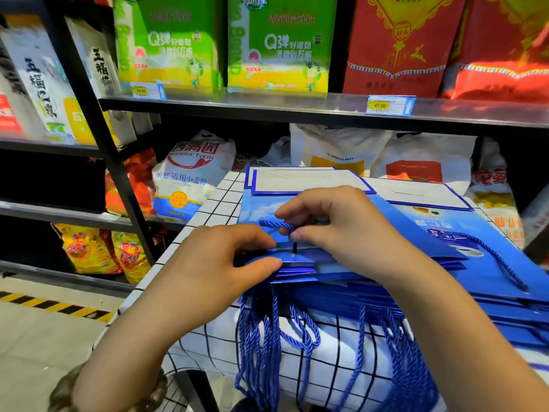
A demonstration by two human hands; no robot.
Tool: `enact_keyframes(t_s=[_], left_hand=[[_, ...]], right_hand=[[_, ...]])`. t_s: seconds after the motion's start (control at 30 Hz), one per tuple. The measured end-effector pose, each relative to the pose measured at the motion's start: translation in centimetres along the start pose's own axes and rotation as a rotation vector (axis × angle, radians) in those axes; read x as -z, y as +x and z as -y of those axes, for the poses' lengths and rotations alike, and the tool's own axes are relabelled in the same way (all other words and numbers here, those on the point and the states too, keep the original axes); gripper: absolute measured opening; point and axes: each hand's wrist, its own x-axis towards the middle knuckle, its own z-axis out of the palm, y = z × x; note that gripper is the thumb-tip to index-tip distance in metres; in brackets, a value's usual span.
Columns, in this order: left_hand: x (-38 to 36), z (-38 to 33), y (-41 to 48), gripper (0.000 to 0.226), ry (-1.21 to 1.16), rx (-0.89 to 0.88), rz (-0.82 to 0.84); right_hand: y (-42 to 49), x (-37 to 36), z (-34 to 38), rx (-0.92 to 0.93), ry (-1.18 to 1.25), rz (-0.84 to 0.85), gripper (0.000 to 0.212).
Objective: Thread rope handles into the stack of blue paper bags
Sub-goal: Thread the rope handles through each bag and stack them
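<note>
A stack of flat blue paper bags (445,236) lies on a checked white cloth. My left hand (219,263) pinches the near edge of the top bag, beside a small hole at its rim. My right hand (335,221) pinches a blue twisted rope handle (274,225) whose black tip stands upright in that hole. A loop of the rope curls between my two hands. Several threaded rope handles (267,346) hang down over the front edge of the stack. Another rope (502,263) lies across a bag on the right.
The checked cloth (219,197) covers a small table in a shop aisle. Black shelves (267,107) with rice and flour sacks stand close behind and to the left. A white flour sack (190,179) sits just beyond the table. Yellow-black floor tape (53,306) runs at lower left.
</note>
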Motion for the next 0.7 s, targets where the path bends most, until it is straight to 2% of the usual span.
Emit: enact_keyframes(t_s=[0.23, 0.43, 0.5, 0.63, 0.7], left_hand=[[-0.1, -0.1, -0.2, 0.004, -0.043, -0.050, -0.021], [-0.7, 0.1, -0.2, 0.006, 0.002, -0.091, -0.124], [-0.9, 0.0, -0.2, 0.017, 0.049, -0.131, -0.180], [-1.3, -0.3, -0.1, 0.025, 0.138, -0.226, -0.254], [-1.5, -0.4, -0.1, 0.032, 0.194, -0.210, -0.295]], right_hand=[[0.3, -0.2, -0.2, -0.007, 0.012, 0.009, 0.035], [-0.1, -0.1, -0.2, 0.009, -0.200, 0.099, 0.026], [-0.4, 0.3, -0.2, 0.013, -0.230, 0.161, 0.030], [-1.2, 1.1, -0.7, -0.049, -0.136, 0.314, 0.038], [-1.3, 0.9, -0.9, -0.042, -0.143, 0.306, 0.040]])
